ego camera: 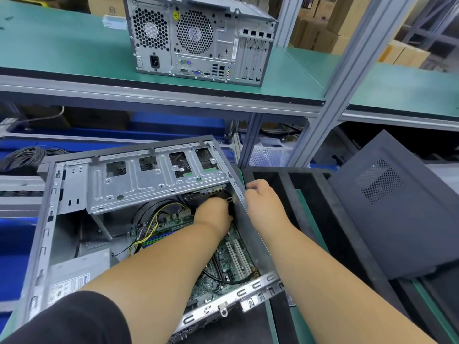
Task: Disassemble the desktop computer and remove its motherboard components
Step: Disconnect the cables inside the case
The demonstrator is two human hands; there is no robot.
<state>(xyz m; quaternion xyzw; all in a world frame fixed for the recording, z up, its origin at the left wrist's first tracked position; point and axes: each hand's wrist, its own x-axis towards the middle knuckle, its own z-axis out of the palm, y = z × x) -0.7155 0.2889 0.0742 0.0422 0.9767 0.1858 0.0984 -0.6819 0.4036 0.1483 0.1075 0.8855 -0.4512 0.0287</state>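
Green table, opened desktop computer [139,219]: our left hand [213,212] reaches inside, fingers hidden, grip untold; right hand [263,199] curls over the chassis edge; motherboard [223,264] stiff, fragile, best held by edges

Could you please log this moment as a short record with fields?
case: open case, on its side on the bench
left hand: left hand deep inside, over the motherboard; grip hidden
right hand: right hand on the case's right edge
side panel: side panel off, lying to the right
shelf: second tower, rear toward camera
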